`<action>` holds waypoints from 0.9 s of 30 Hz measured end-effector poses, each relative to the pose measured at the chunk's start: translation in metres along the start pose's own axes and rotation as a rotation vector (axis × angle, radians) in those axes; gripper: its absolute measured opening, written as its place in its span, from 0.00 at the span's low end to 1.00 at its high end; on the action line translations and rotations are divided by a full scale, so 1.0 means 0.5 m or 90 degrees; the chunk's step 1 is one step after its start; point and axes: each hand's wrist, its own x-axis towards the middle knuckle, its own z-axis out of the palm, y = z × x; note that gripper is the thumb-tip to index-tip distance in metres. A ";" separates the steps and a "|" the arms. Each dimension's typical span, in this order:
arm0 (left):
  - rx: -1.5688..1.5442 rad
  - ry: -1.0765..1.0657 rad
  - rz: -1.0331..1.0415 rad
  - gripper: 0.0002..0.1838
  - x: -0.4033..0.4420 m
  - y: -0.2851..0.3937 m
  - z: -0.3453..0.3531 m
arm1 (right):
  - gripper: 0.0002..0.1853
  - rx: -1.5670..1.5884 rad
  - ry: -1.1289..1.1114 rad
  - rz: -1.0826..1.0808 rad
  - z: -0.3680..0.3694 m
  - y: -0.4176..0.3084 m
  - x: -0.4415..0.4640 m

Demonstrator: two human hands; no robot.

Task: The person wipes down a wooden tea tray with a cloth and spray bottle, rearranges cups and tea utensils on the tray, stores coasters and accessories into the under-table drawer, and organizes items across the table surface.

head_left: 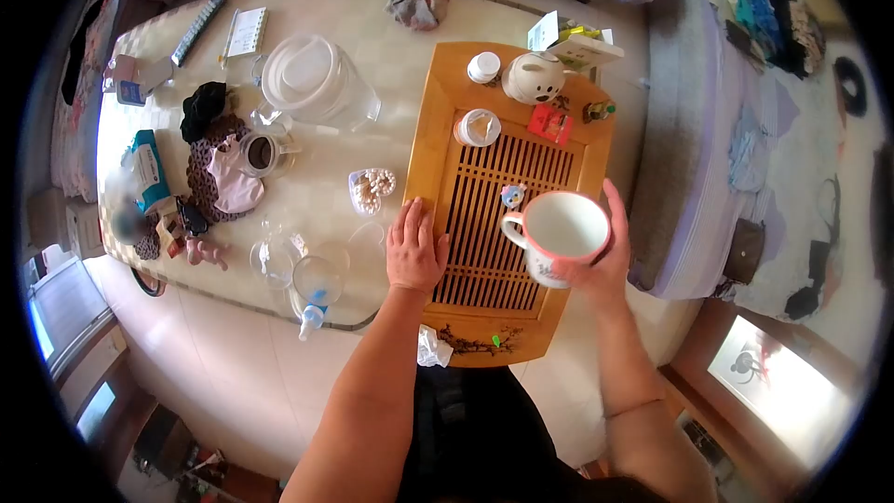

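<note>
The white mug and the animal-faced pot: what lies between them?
In the head view, a red packet, then wooden slats, show between mug and pot; a small figurine sits off to the left.

Bright, soft light; sheen on pale table (335, 154); strong fisheye bend; black corners; lower-left patch blurred.

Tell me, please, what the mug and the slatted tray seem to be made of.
The mug: probably glazed ceramic, glossy white with a pink rim, given its smooth sheen; enamel is possible. The slatted tray: likely varnished wood, given its warm brown tone and soft shine.
</note>
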 end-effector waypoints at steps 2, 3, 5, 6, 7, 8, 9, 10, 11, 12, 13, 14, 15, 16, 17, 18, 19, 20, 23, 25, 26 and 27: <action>-0.011 0.015 0.012 0.23 0.001 0.001 0.001 | 0.64 -0.152 -0.063 0.077 -0.050 0.003 0.034; -0.010 0.014 0.012 0.23 0.002 0.001 0.001 | 0.62 -0.229 -0.095 0.113 -0.059 0.002 0.057; -0.010 0.011 0.010 0.23 0.002 -0.001 0.002 | 0.60 -0.450 -0.172 0.183 -0.053 -0.009 0.106; -0.013 0.011 0.008 0.23 0.002 0.000 0.002 | 0.59 -0.562 -0.212 0.217 -0.048 -0.020 0.134; -0.016 0.010 0.006 0.23 0.002 0.000 0.001 | 0.58 -0.674 -0.251 0.251 -0.041 -0.034 0.161; -0.020 0.010 0.003 0.22 0.002 0.000 0.000 | 0.50 -0.696 -0.310 0.299 -0.020 -0.068 0.186; -0.020 0.006 0.001 0.22 0.001 0.001 -0.003 | 0.48 -0.768 -0.345 0.307 0.002 -0.067 0.206; -0.021 0.003 -0.001 0.22 0.003 0.002 -0.006 | 0.45 -0.840 -0.379 0.312 0.025 -0.065 0.226; -0.022 0.000 -0.004 0.22 0.004 0.002 -0.007 | 0.42 -0.913 -0.414 0.317 0.040 -0.061 0.242; -0.023 0.003 -0.002 0.22 0.004 0.002 -0.006 | 0.38 -0.984 -0.417 0.240 0.056 -0.039 0.250; -0.024 0.006 -0.001 0.22 0.004 0.001 -0.006 | 0.41 -1.049 -0.439 0.274 0.071 -0.030 0.263; -0.024 0.008 0.000 0.22 0.004 0.000 -0.006 | 0.43 -1.114 -0.460 0.309 0.103 -0.034 0.272; -0.022 0.007 -0.001 0.22 0.005 0.000 -0.006 | 0.46 -1.178 -0.481 0.345 0.126 -0.034 0.278; -0.021 0.005 -0.001 0.22 0.005 0.000 -0.006 | 0.48 -1.214 -0.449 0.350 0.137 -0.010 0.278; -0.020 0.002 -0.002 0.23 0.004 0.000 -0.006 | 0.48 -1.256 -0.465 0.315 0.143 0.010 0.276; -0.016 0.003 0.001 0.23 0.002 -0.003 -0.005 | 0.49 -1.298 -0.480 0.279 0.147 0.027 0.272; -0.015 0.000 -0.002 0.23 0.001 -0.003 -0.005 | 0.50 -1.338 -0.495 0.241 0.150 0.042 0.268; -0.015 -0.004 -0.003 0.23 0.003 -0.002 -0.007 | 0.50 -1.351 -0.469 0.221 0.151 0.055 0.261; -0.019 0.000 -0.001 0.23 0.001 -0.004 -0.005 | 0.51 -1.356 -0.418 0.201 0.151 0.065 0.246; -0.020 0.003 0.002 0.23 0.002 -0.002 -0.003 | 0.53 -1.310 -0.423 0.232 0.159 0.042 0.248; -0.019 0.002 0.003 0.23 0.003 -0.002 -0.005 | 0.53 -1.240 -0.423 0.214 0.149 0.033 0.247; -0.017 0.000 0.004 0.23 0.003 -0.003 -0.006 | 0.53 -1.169 -0.422 0.195 0.130 0.026 0.245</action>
